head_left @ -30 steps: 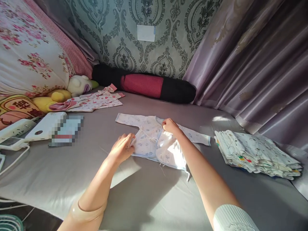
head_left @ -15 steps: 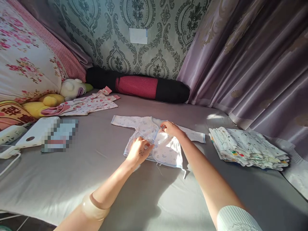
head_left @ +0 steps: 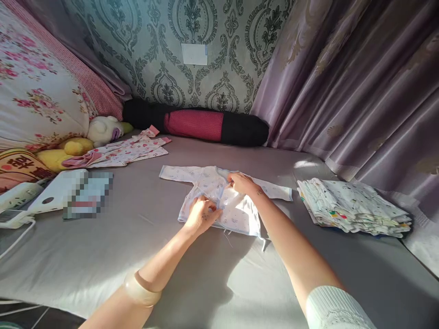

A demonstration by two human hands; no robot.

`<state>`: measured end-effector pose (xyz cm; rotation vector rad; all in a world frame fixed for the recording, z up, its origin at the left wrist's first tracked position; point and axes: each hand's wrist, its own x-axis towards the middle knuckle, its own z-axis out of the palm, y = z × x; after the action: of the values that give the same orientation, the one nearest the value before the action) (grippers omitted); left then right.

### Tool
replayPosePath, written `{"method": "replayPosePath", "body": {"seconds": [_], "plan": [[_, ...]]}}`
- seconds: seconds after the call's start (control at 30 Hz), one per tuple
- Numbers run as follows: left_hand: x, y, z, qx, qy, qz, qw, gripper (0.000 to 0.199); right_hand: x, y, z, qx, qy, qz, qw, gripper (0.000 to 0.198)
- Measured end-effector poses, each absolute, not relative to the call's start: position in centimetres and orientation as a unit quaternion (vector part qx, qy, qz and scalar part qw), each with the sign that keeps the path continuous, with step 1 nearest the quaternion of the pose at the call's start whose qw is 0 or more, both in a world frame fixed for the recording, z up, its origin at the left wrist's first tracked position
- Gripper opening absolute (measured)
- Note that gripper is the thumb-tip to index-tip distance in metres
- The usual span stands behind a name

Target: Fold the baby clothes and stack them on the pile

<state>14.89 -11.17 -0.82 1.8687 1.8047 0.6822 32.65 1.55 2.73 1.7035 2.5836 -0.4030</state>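
A small white baby shirt [head_left: 206, 180] with a pale print and blue edging lies spread on the grey sheet, sleeves out to both sides. On its lower left front is my left hand [head_left: 202, 214], fingers curled and closed on the cloth near the middle edging; the fingertips are partly hidden. My right hand [head_left: 243, 183] pinches the shirt's edging just below the neckline. Thin tie strings [head_left: 262, 243] hang from the shirt's lower hem.
A stack of folded printed cloths [head_left: 353, 205] lies at right beside the curtain [head_left: 308, 91]. Behind is a black and red bolster [head_left: 195, 124]. Pink-trimmed clothing [head_left: 133, 150], soft toys [head_left: 104, 130], a white box [head_left: 60, 189] and a power strip [head_left: 20, 196] are at left.
My left hand has shifted slightly, its thumb now closer to the shirt's middle edging. My right hand stays at the neckline. The view has tilted a little.
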Motion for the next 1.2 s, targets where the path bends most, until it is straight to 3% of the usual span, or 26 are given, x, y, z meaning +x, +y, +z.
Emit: {"method": "replayPosePath", "body": {"seconds": [0.2, 0.5, 0.73, 0.93, 1.2], "plan": [[14.9, -11.5, 0.0, 0.676, 0.654, 0.241, 0.239, 0.014, 33.0, 0.9, 2.3, 0.572, 0.811, -0.116, -0.018, 0.027], [14.8, -11.6, -0.2, 0.688, 0.648, 0.246, 0.213, 0.014, 31.0, -0.6, 0.7, 0.651, 0.739, -0.092, -0.149, 0.025], [14.4, -12.0, -1.0, 0.724, 0.611, 0.270, 0.173, 0.005, 29.6, -1.3, -0.9, 0.656, 0.742, -0.026, -0.138, 0.026], [15.0, -12.8, -1.1, 0.775, 0.550, 0.299, 0.084, 0.031, 30.3, -3.6, -1.6, 0.618, 0.780, -0.013, -0.099, 0.031], [16.1, -12.9, -2.4, 0.847, 0.474, 0.239, 0.011, 0.043, 34.0, -9.0, -3.6, 0.478, 0.868, -0.033, -0.127, 0.053]]}}
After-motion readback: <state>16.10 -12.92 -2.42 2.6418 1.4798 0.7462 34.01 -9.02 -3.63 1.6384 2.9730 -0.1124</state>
